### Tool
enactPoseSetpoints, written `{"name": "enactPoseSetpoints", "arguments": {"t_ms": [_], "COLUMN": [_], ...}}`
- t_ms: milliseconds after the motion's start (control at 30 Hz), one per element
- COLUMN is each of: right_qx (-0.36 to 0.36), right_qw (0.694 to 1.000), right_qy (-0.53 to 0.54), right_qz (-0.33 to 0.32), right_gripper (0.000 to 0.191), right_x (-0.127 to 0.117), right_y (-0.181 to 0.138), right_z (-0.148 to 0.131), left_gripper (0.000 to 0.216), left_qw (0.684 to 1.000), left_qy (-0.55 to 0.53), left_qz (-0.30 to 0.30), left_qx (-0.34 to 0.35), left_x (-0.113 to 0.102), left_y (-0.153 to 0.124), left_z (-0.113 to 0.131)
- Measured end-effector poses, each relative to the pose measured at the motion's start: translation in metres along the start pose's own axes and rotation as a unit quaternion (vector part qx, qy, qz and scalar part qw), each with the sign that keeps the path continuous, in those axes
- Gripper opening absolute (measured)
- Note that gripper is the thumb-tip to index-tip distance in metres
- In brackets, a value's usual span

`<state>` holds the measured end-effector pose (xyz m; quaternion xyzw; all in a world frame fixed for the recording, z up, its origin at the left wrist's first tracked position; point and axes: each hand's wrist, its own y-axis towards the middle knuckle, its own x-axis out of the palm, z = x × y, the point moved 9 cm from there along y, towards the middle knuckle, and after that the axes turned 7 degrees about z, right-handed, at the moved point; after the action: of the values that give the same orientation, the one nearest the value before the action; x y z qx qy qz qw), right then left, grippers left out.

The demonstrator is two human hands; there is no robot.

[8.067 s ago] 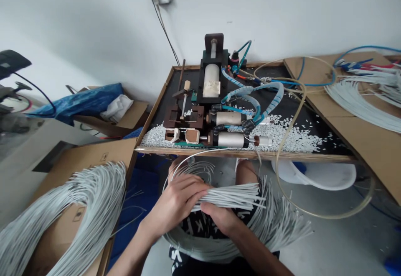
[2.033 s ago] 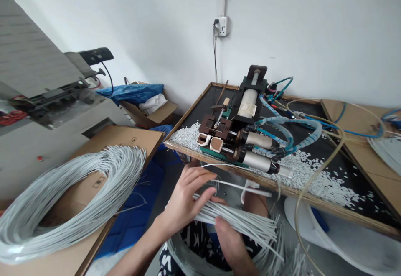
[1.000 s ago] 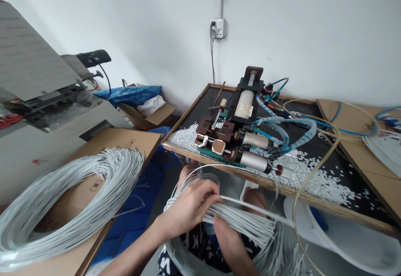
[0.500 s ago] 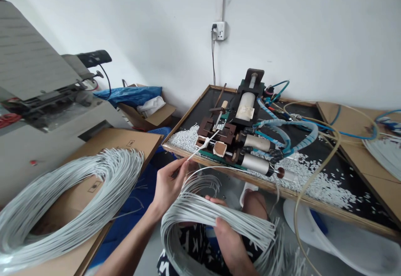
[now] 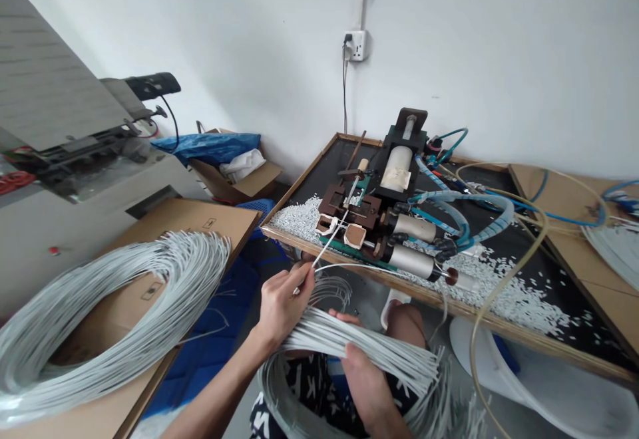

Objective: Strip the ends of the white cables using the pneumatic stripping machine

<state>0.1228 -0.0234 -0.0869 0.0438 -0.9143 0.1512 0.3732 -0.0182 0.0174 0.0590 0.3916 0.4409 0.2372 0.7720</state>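
Note:
My left hand pinches one thin white cable near the table's front edge. The far end of that cable reaches into the brown jaws of a pneumatic wire-stripping machine. Below, my right hand is wrapped round a thick bundle of white cables, its thumb on top and fingertips showing on the far side. The bundle lies over my lap in a loop, with its cut ends pointing right. A padded brown block sits just right of the held cable.
On the left, a big coil of white cable rests on cardboard. White cut bits litter the black tabletop. Air hoses loop on the right, one hanging over the wooden edge. A white tub stands beneath the table.
My left hand has shifted slightly right, and the held cable now lies further right, between the white-wrapped piece and the padded block. My right hand keeps its hold on the bundle.

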Motion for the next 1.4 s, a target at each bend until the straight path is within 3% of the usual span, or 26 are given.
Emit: {"name": "enactPoseSetpoints", "arguments": {"t_ms": [433, 1267, 1400], "right_qx": [0.013, 0.002, -0.01], "right_qw": [1.0, 1.0, 1.0], "right_qy": [-0.009, 0.002, -0.001], "right_qz": [0.003, 0.007, 0.009], "right_gripper": [0.041, 0.038, 0.037], "right_x": [0.0, -0.003, -0.002], "right_y": [-0.002, -0.004, -0.004], "right_z": [-0.001, 0.004, 0.001], "left_gripper": [0.015, 0.013, 0.014], "left_qw": [1.0, 0.995, 0.994], "left_qy": [0.008, -0.019, -0.094], "left_qz": [0.002, -0.056, -0.003], "left_qx": [-0.02, -0.076, -0.048], "left_x": [0.002, 0.006, -0.011], "left_y": [-0.004, -0.007, -0.005], "left_z": [-0.003, -0.011, -0.003]}}
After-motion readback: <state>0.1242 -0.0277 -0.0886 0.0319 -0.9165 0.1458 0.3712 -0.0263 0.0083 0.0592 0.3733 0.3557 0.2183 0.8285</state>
